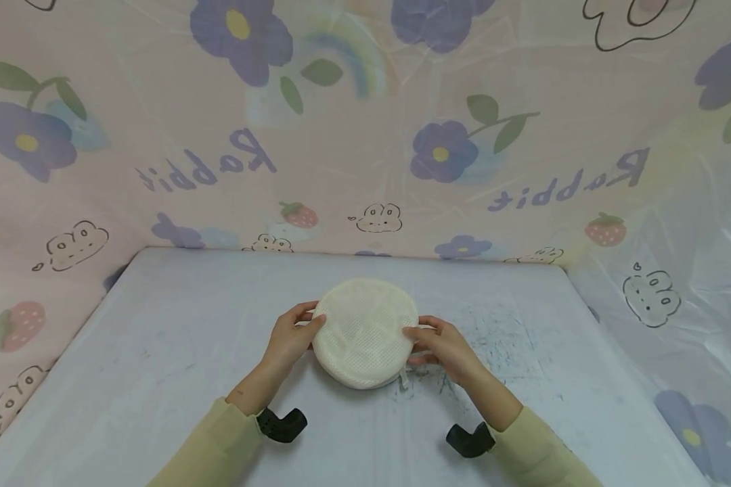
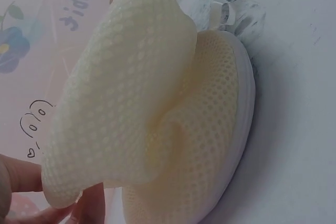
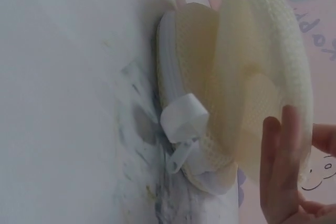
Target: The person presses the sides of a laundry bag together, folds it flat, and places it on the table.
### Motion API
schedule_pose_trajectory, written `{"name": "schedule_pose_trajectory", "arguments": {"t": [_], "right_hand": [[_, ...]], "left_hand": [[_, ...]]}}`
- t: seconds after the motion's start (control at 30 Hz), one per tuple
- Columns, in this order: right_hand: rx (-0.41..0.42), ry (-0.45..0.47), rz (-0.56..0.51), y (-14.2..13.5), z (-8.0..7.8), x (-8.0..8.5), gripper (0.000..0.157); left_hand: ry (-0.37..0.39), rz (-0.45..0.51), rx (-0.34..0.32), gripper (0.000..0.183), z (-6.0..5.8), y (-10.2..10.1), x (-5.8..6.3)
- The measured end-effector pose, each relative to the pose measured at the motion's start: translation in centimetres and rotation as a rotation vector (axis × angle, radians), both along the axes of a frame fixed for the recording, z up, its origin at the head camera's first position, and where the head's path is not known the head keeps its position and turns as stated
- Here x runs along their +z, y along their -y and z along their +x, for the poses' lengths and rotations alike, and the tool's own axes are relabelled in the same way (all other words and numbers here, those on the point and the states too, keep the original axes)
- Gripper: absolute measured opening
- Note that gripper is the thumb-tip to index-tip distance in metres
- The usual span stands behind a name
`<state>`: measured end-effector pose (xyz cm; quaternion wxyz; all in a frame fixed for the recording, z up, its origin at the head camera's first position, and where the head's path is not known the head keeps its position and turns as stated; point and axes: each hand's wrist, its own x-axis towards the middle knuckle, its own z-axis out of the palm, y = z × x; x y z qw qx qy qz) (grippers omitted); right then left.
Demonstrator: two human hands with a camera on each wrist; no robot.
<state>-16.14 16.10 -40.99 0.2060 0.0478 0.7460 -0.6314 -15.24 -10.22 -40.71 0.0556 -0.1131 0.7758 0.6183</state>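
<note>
A round cream mesh laundry bag (image 1: 364, 335) is held over the middle of the table, its flat face toward the head camera. My left hand (image 1: 292, 333) pinches its left edge, thumb on the face and fingers behind. On the opposite edge my right hand (image 1: 445, 346) pinches the mesh in the same way. The left wrist view shows the bag (image 2: 121, 72) creased in the middle, its lower part near the tabletop. A white zipper runs round the lower rim, and its zipper pull (image 3: 181, 156) hangs beside a white tab (image 3: 184, 118) in the right wrist view.
The white table (image 1: 207, 291) has dark scuff marks (image 1: 499, 345) to the right of the bag. A printed curtain (image 1: 353, 149) with flowers and rabbits encloses the back and both sides. Black curved pieces (image 1: 283, 426) sit at both wrists.
</note>
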Motion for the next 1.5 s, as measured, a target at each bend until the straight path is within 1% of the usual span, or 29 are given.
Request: {"name": "schedule_pose_trajectory", "arguments": {"t": [0.13,0.23,0.33,0.4,0.5,0.57,0.67,0.8,0.87,1.0,1.07,1.17,1.33,1.4,1.5], "right_hand": [[-0.018,-0.016,0.038,0.0,-0.1,0.0,0.051],[-0.050,-0.036,0.067,-0.1,-0.1,0.0,0.049],[-0.076,-0.069,0.095,-0.2,-0.1,0.1,0.047],[-0.091,-0.098,0.110,-0.3,-0.1,0.2,0.045],[-0.104,-0.152,0.142,-0.4,0.0,0.4,0.042],[-0.113,-0.187,0.153,-0.4,0.1,0.6,0.040],[-0.128,-0.240,0.189,-0.3,0.1,0.7,0.040],[-0.136,-0.352,0.267,-0.1,0.2,0.7,0.041],[-0.135,-0.431,0.311,0.0,0.3,0.7,0.041],[-0.116,-0.562,0.360,0.4,0.7,0.6,0.044],[-0.097,-0.610,0.386,0.6,0.9,0.6,0.046],[-0.058,-0.678,0.441,0.9,1.1,0.8,0.048],[0.015,-0.782,0.527,1.1,1.3,0.8,0.053],[0.049,-0.844,0.588,1.1,1.3,0.6,0.056],[0.109,-0.945,0.710,1.2,1.4,0.6,0.060]], "left_hand": [[0.004,-0.059,0.012,0.042,0.1,0.0,0.1],[0.000,-0.108,0.022,0.043,0.3,0.1,0.2],[-0.044,-0.189,0.027,0.044,0.5,0.1,0.2],[-0.102,-0.253,0.029,0.044,0.8,0.1,0.3],[-0.208,-0.352,0.024,0.044,1.2,-0.1,0.4],[-0.286,-0.398,0.022,0.044,1.5,-0.3,0.5],[-0.378,-0.461,0.012,0.044,1.9,-0.5,0.7],[-0.471,-0.533,-0.010,0.044,2.2,-0.9,0.8],[-0.506,-0.567,-0.022,0.045,2.3,-1.0,0.8],[-0.572,-0.639,-0.042,0.047,2.4,-1.1,0.7],[-0.588,-0.673,-0.059,0.050,2.5,-1.1,0.6],[-0.583,-0.736,-0.103,0.054,2.6,-1.1,0.6],[-0.539,-0.837,-0.198,0.063,2.7,-1.2,0.5],[-0.527,-0.853,-0.221,0.065,2.7,-1.3,0.4],[-0.517,-0.871,-0.241,0.067,2.6,-1.3,0.2]]}}
